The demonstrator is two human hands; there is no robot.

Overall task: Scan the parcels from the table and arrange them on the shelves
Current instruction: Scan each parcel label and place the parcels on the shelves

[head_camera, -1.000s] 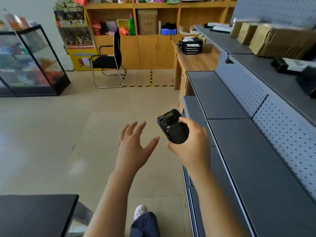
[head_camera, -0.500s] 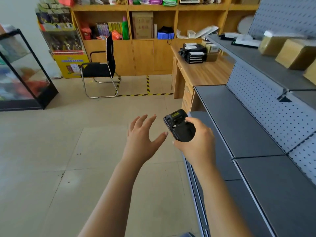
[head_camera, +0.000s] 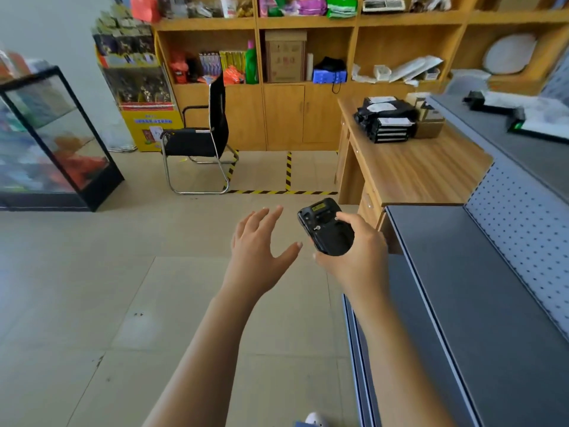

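My right hand (head_camera: 354, 260) grips a black handheld scanner (head_camera: 324, 226) with a small lit screen at its top, held in front of me over the floor. Just left of it my left hand (head_camera: 258, 251) is spread with fingers straight and holds nothing. A stack of black parcels with white labels (head_camera: 388, 121) lies on the wooden desk (head_camera: 409, 171) ahead on the right, next to small brown boxes (head_camera: 428, 118). Grey metal shelves (head_camera: 468, 288) with a pegboard back run along my right side; the upper shelf (head_camera: 523, 143) carries flat dark and white parcels (head_camera: 529, 115).
A black chair (head_camera: 200, 140) stands on the tiled floor ahead. A glass display case (head_camera: 52, 140) is at the left. Wooden wall shelving (head_camera: 308, 57) with goods fills the back. Yellow-black tape (head_camera: 283, 191) marks the floor before the desk.
My view has moved forward and turned toward the desk; the dark table at the lower left has left the frame. Both hands keep their pose, the scanner still in the right one.
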